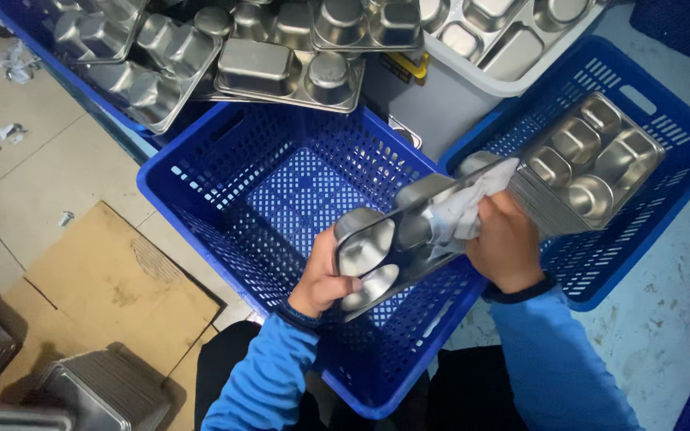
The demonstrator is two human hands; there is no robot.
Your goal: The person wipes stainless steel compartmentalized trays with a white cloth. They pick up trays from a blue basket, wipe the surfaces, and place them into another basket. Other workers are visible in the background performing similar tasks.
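My left hand (323, 278) grips the near end of a stainless steel compartment tray (385, 243), held tilted over a blue plastic crate (225, 172). My right hand (506, 239) presses a crumpled white cloth (466, 203) against the tray's upper end. Both sleeves are blue. The crate under the tray has nothing on its visible floor.
A second blue crate (664, 183) on the right holds a stack of the same trays (592, 160). More trays (281, 72) are piled at the top, some in a grey bin (449, 96). Cardboard (113, 295) lies on the floor at left, another tray stack (97, 391) at bottom left.
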